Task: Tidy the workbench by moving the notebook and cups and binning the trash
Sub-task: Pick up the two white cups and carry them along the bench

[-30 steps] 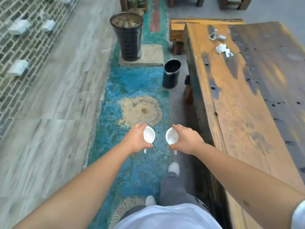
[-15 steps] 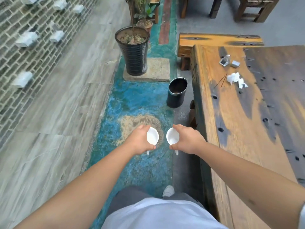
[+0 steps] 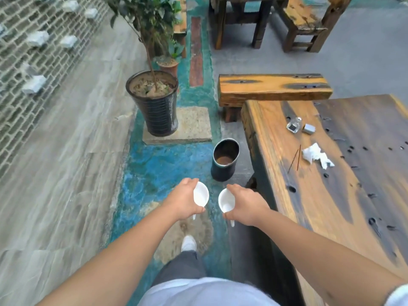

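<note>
So we've got a white cup in each grip: left hand (image 3: 184, 200) wrapped around the left cup (image 3: 201, 196), right hand (image 3: 245, 205) clamped on the right cup (image 3: 225, 200), both tipped inward with mouths facing each other. The dark bin (image 3: 225, 160) on the floor sits straight ahead of the cups, slightly toward the right one, so our right hand looks nearer. Off to the bin's right, up on the counter (image 3: 309, 206), the crumpled tissue (image 3: 316, 155) is waiting. No notebook in view.
</note>
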A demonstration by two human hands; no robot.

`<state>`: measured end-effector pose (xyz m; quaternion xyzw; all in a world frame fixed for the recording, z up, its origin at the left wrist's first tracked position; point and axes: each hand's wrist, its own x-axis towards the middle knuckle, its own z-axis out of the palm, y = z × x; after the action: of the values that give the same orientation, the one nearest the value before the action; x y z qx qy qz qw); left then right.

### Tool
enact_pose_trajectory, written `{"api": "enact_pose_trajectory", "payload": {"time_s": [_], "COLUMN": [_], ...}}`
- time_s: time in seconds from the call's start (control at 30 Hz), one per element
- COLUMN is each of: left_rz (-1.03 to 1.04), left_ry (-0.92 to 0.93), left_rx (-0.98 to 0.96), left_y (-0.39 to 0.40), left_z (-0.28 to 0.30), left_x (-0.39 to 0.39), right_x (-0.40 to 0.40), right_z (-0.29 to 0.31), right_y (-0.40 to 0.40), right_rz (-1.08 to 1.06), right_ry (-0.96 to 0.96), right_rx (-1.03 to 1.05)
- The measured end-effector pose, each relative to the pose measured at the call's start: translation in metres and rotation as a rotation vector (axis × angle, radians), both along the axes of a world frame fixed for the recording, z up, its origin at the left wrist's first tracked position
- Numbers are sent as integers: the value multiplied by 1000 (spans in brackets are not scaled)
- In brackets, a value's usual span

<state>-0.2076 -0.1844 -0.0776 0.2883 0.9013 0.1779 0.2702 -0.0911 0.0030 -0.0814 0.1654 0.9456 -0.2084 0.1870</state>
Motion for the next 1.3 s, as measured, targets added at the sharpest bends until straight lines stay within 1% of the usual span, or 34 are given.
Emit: {"api": "enact_pose_trajectory", "payload": {"time_s": [0.1,0.2,0.43,0.73,1.0,1.13,1.3], "left_rz": [-48,-93,-167,-299,-509,-630,-840], "left_ry": [1,-1,11,12,16,23,52], "left_rx": [-35,-53,-35,-44,-45,-32,-35], "left_y": [14,32,98,263,406,466,531], "left_z": [6,12,16,-1,-2,-7,-16], "left_x": [-53,-98,-173,-268,-306,-315,-327], "right_x": [-41,-77,-139,-221,-239,-238,-239], "right_z": [2,7,7,-12,-15,-21,-31], "right_y": [13,28,82,226,331,365,392], "right_rz": [-75,-102,-195,-380,-541,-649,-847], "right_ry": [-13,-4,21,65,56,68,75], "right_rx": [-28,-29,-57,-86,-89,-78,-114]}}
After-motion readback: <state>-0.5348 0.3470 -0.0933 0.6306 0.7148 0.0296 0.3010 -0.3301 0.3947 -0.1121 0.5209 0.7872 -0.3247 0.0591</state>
